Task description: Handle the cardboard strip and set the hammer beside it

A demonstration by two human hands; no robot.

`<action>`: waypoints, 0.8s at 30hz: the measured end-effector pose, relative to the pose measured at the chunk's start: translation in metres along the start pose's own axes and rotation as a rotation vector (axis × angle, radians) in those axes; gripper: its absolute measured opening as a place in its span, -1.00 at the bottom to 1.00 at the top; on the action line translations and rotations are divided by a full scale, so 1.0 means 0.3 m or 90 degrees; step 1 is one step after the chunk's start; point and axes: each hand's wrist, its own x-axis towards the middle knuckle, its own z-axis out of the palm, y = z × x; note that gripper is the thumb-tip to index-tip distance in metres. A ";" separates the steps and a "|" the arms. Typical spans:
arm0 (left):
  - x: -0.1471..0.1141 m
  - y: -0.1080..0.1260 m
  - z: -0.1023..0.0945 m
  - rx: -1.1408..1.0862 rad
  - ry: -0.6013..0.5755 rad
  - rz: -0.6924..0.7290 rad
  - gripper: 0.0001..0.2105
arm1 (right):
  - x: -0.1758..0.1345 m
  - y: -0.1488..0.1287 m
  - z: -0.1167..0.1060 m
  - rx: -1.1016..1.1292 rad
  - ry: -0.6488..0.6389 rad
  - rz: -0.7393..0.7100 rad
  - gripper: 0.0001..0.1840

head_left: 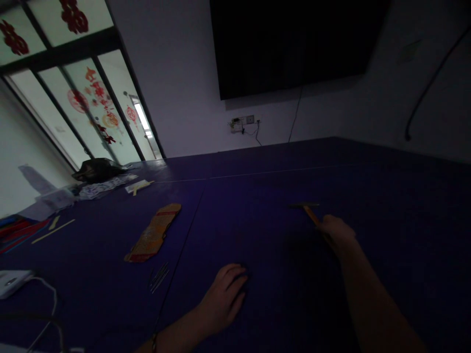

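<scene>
My right hand [336, 231] is wrapped round the wooden handle of a hammer [311, 213]. The hammer's dark head is held over the purple surface, pointing away from me. Lower and to the left, my left hand [224, 295] rests on the purple surface [235, 220], fingers loosely bent and slightly apart. Nothing can be made out under its fingertips. Several thin metal pieces that look like nails [159, 278] lie left of that hand. Beyond them is a torn strip of brown cardboard [154, 233] with red edges.
A white box-like device [13, 282] with a cable sits at the lower left. Red and blue strips [24, 233], yellow strips [53, 231] and a black bag [97, 170] lie along the left side. A wall socket [243, 121] and large dark screen [294, 44] are at the back.
</scene>
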 end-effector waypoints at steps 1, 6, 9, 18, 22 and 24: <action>0.001 0.001 0.000 -0.002 0.000 -0.002 -0.66 | 0.001 -0.001 0.002 0.002 -0.029 0.013 -0.92; 0.007 0.002 0.009 -0.015 0.014 -0.007 -0.69 | 0.003 -0.020 0.008 0.061 -0.114 0.026 -0.85; 0.005 -0.003 0.017 -0.020 0.025 -0.019 -0.69 | -0.004 -0.048 0.009 0.138 -0.140 0.045 -0.77; 0.106 0.040 -0.018 -0.227 0.055 -0.250 -0.69 | -0.168 -0.339 0.012 0.486 -0.077 0.008 -0.74; 0.242 0.076 -0.059 -0.302 0.068 -0.348 -0.50 | -0.326 -0.475 0.087 0.620 -0.068 -0.074 -0.81; 0.290 0.079 -0.065 -0.251 0.067 -0.360 -0.37 | -0.393 -0.513 0.133 0.656 -0.085 -0.115 -0.83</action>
